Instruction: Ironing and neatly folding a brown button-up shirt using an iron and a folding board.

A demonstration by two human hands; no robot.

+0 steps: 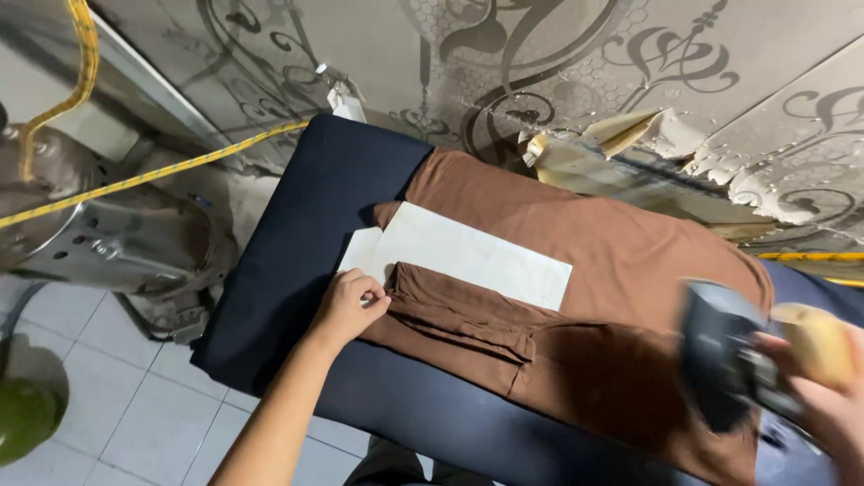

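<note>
Iron (733,364) is seen nearest, at the lower right, blurred; it is gripped by the right hand (823,400), whose fingers are closed around a pale handle (814,342). The iron's dark body is held above the right end of the garment (576,297); whether contact is made cannot be told.

The brown garment is laid flat on a navy board (306,243). Its long axis runs from upper left to lower right, along the board. A folded strip of the cloth is turned up over the near edge of a white card (468,252), whose long axis follows the same diagonal.

The left hand (349,306) is placed at the left end of the folded strip, fingers curled and pinching the fold's corner against the card. The garment thus lies between the two hands, the left at its folded end, the right over its far right end.

Beyond the board, a patterned grey wall (558,54) with torn covering is noted. A yellow cord (135,178) and a metal machine (108,234) are recorded at left, over a tiled floor (117,414).
</note>
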